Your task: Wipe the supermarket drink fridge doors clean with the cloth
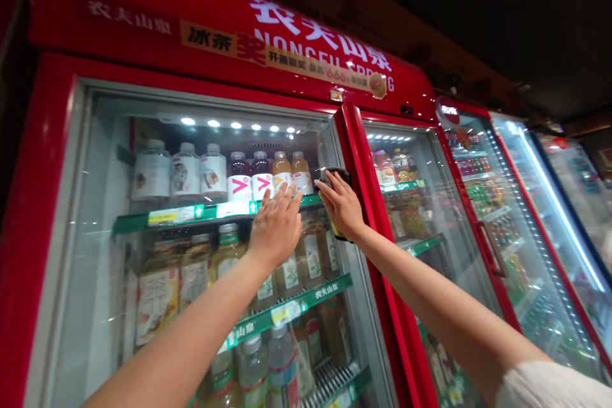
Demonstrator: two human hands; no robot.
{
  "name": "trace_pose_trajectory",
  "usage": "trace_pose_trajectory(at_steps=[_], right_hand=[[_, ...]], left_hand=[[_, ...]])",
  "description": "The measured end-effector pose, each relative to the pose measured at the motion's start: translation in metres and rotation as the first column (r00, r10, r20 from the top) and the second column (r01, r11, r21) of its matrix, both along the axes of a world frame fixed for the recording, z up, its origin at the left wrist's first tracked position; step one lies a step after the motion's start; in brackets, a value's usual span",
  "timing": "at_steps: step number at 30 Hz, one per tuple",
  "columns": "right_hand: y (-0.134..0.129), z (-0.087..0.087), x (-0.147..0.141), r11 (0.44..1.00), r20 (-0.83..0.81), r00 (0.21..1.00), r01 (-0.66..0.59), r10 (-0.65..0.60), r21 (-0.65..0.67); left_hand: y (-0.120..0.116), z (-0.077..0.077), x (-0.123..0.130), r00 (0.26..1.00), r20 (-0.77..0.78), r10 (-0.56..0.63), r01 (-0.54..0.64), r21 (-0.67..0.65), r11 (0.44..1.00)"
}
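Note:
My left hand (277,223) rests with fingers stretched out against the glass door (108,255) of a red drinks fridge, in front of the upper shelf edge. It holds nothing. To its right, near the door's red frame, my right hand (342,204) holds a dark cloth (338,174) with a yellow edge flat against the glass. Most of the cloth is hidden under the palm and fingers. Behind the glass, bottles with white labels (185,172) and juice bottles (239,178) stand on the top shelf, with tea bottles (157,293) below.
A second red-framed door (406,204) adjoins on the right. More lit fridges (502,204) run off beyond it, one with a red handle (491,248). Above the doors is a red sign panel (210,6) with white lettering and a promotional strip (310,68).

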State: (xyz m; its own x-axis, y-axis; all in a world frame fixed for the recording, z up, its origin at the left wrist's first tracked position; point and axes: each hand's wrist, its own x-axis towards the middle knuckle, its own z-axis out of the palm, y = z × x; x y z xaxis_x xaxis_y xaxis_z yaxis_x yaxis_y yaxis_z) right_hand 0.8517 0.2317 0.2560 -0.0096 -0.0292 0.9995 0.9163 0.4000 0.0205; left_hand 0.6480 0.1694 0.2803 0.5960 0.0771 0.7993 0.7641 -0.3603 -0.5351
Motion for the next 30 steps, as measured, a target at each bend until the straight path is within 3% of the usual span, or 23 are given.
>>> trace_pose_trajectory(at_steps=[2, 3, 8, 10, 11, 13, 17, 19, 21, 25, 27, 30], right_hand=[[0.003, 0.001, 0.004, 1.0, -0.058, 0.998, 0.0, -0.001, -0.013], [0.006, 0.011, 0.007, 1.0, -0.106, 0.994, 0.003, -0.006, -0.028], [0.013, 0.117, 0.01, 0.993, -0.279, 0.96, -0.036, 0.003, -0.113], [0.012, 0.143, 0.003, 0.992, -0.229, 0.973, -0.056, 0.029, -0.114], [0.011, 0.146, -0.002, 0.993, -0.182, 0.982, -0.063, 0.044, -0.104], [0.008, 0.132, -0.009, 0.995, -0.064, 0.995, -0.083, 0.079, -0.061], [0.005, 0.068, -0.005, 0.986, 0.103, 0.982, -0.16, 0.155, 0.037], [0.007, 0.051, 0.007, 0.984, 0.073, 0.984, -0.169, 0.165, 0.058], [0.01, 0.057, 0.017, 0.986, -0.066, 0.985, -0.155, 0.159, 0.064], [0.016, 0.103, 0.006, 0.991, -0.321, 0.937, -0.125, 0.133, 0.046], [0.014, 0.113, -0.009, 0.99, -0.255, 0.957, -0.129, 0.137, 0.051], [0.006, 0.093, -0.022, 0.982, 0.043, 0.984, -0.174, 0.172, 0.07]], left_hand=[[-0.001, -0.001, -0.005, 1.0, 0.009, 0.004, -0.004, -0.003, 1.0], [-0.002, -0.001, -0.007, 1.0, 0.014, 0.003, -0.003, -0.001, 1.0], [-0.005, -0.002, -0.018, 0.999, 0.043, -0.007, 0.006, 0.027, 1.0], [-0.005, -0.004, -0.021, 0.999, 0.048, -0.004, 0.003, 0.034, 0.999], [-0.005, -0.005, -0.022, 0.999, 0.045, 0.001, -0.002, 0.034, 0.999], [-0.004, -0.007, -0.024, 0.999, 0.03, 0.016, -0.016, 0.027, 0.999], [-0.001, -0.007, -0.027, 0.999, 0.02, 0.03, -0.031, 0.027, 0.999], [0.0, -0.006, -0.03, 1.0, 0.015, 0.021, -0.022, 0.039, 0.999], [-0.001, -0.004, -0.033, 1.0, 0.009, 0.018, -0.019, 0.052, 0.998], [-0.002, -0.002, -0.035, 0.998, 0.019, 0.056, -0.057, 0.06, 0.997], [-0.002, -0.001, -0.035, 0.997, 0.026, 0.067, -0.068, 0.057, 0.996], [-0.001, -0.002, -0.035, 0.998, 0.022, 0.059, -0.06, 0.057, 0.997]])
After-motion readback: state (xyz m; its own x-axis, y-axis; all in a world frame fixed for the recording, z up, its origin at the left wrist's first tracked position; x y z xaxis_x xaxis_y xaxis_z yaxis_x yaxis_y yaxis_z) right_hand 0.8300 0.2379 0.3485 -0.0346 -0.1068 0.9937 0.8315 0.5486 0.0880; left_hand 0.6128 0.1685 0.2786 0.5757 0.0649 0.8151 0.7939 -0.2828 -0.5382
